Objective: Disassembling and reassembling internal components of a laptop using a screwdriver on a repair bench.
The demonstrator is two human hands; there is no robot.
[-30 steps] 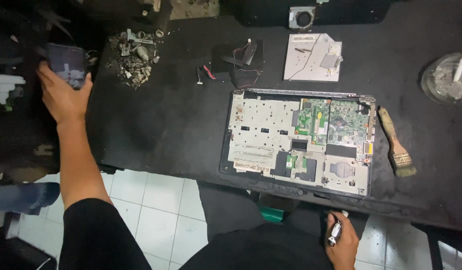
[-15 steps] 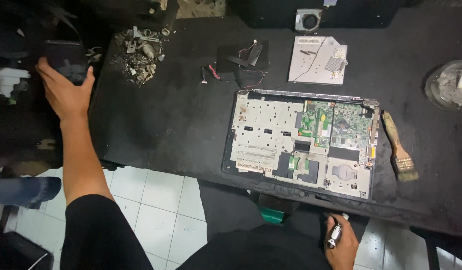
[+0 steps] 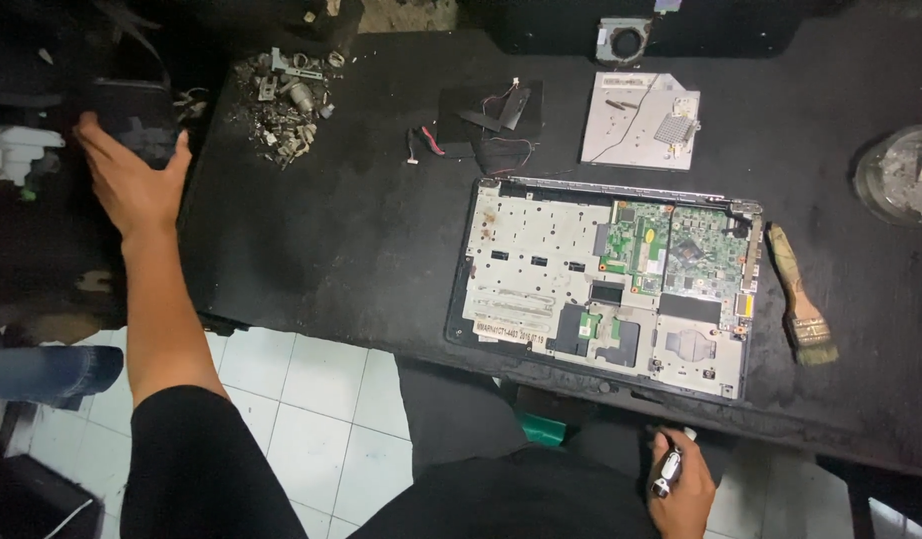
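Note:
My left hand (image 3: pixel 129 180) reaches far out to the left, past the black table's edge, and grips a dark flat device (image 3: pixel 131 118) like a phone. My right hand (image 3: pixel 682 487) rests low by my lap, below the table's front edge, closed around a small silver and black tool (image 3: pixel 668 473). An opened laptop base (image 3: pixel 609 281) lies on the table before me, its metal frame and green circuit board (image 3: pixel 670 248) exposed.
A paintbrush (image 3: pixel 800 295) lies right of the laptop. A silver drive unit (image 3: pixel 640 120), a black part with red wires (image 3: pixel 486 125), a pile of screws and metal scraps (image 3: pixel 286 100), a fan (image 3: pixel 622 40) and a round dish (image 3: pixel 902 175) sit behind.
My left hand with the dark device has shifted slightly lower and outward at the left. The view has drifted a little; my right hand stays by my lap with the tool.

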